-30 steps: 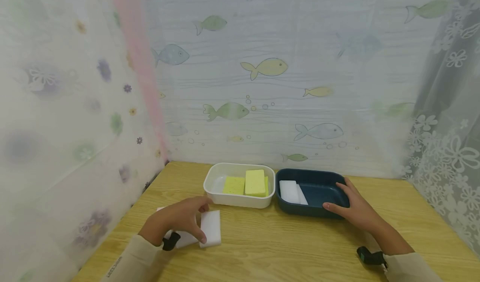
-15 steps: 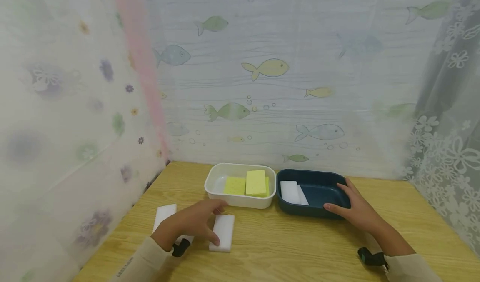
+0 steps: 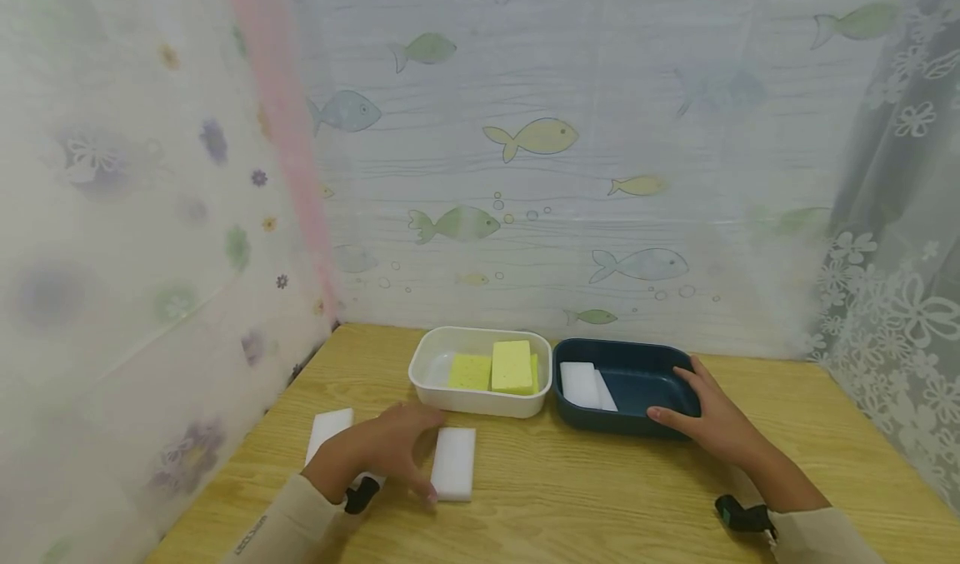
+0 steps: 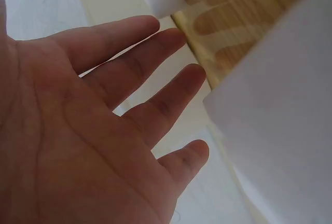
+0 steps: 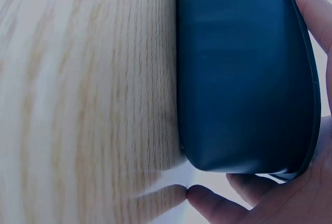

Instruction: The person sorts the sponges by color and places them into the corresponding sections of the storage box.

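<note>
A white foam block lies on the table just right of my left hand. That hand's fingers are spread and loosely bent, with nothing held in the palm in the left wrist view. Another white block lies behind the left wrist, and a further white piece is mostly hidden under it. My right hand grips the right end of a dark blue tub, thumb over the front rim and fingers round the far corner. In the right wrist view the tub's wall fills the middle.
White foam blocks lie at the left end inside the blue tub. Beside it stands a white tub with yellow sponges in it. Behind the wooden table hangs a fish-patterned curtain.
The nearest white block has slid right along the table with my left hand, and the thumb has come off it. Another white block behind the wrist is uncovered. The right hand stays put.
</note>
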Available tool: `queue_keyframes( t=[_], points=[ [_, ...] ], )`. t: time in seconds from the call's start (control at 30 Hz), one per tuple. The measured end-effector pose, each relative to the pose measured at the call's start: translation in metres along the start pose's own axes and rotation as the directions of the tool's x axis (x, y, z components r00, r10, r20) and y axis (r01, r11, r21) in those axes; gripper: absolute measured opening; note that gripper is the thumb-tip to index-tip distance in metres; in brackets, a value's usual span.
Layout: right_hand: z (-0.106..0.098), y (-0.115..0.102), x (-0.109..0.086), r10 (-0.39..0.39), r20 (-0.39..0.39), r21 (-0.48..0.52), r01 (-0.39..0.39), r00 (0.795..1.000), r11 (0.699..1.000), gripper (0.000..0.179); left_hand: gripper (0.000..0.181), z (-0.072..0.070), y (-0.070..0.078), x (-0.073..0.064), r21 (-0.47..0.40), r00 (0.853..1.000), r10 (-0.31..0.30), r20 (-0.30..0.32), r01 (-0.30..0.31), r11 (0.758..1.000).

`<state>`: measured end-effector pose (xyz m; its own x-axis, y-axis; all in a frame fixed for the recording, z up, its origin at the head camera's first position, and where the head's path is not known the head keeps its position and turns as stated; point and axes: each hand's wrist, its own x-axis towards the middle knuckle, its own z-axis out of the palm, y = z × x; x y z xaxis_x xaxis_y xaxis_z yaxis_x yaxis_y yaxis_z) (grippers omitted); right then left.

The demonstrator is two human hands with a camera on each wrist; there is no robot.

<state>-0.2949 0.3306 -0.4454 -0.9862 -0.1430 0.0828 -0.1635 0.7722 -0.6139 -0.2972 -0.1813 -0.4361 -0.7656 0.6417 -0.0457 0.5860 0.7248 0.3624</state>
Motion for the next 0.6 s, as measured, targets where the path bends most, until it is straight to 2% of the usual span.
queue_keyframes(
  t=[0.17,0.37,0.47,0.6],
  points=[
    [0.000,-0.001,-0.001,0.003,0.000,0.001,-0.003,1.000,1.000,0.105,0.115,-0.001,0.003,0.000,0.014,0.999,-0.025,0.039,0.024,1.000],
    [-0.001,-0.001,-0.001,0.000,-0.004,0.005,0.000,1.000,1.000,0.104,0.114,-0.001,0.006,0.001,0.010,0.999,-0.038,0.034,0.037,0.999],
    [-0.001,-0.001,-0.001,-0.002,-0.003,0.007,0.002,1.000,1.000,0.104,0.112,-0.001,0.008,0.001,0.007,1.000,-0.004,0.019,0.004,1.000],
    [0.000,-0.001,0.000,-0.005,-0.005,0.005,0.006,1.000,1.000,0.103,0.110,0.000,0.011,0.003,0.045,0.998,0.063,-0.016,-0.063,0.997]
  ],
)
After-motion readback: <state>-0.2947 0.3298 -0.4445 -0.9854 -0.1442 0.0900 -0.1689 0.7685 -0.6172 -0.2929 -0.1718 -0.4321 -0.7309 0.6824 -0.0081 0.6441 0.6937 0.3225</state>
